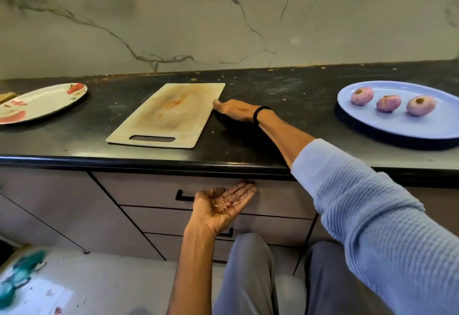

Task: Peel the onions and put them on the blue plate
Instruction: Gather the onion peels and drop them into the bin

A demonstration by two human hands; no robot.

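Observation:
Three peeled pinkish onions (pixel 387 103) lie in a row on the blue plate (pixel 427 125) at the right of the black counter. My right hand (pixel 234 109) lies flat on the counter, fingers straight, touching the right edge of the pale cutting board (pixel 171 113). My left hand (pixel 223 205) is held palm up below the counter edge, in front of the drawers, with small bits of onion skin lying in the open palm.
A white plate with red flower print (pixel 37 103) sits at the counter's left. The marble wall rises behind. Drawers with black handles (pixel 182 196) are under the counter. A teal object (pixel 22 275), blurred, lies on the floor at lower left with peel scraps.

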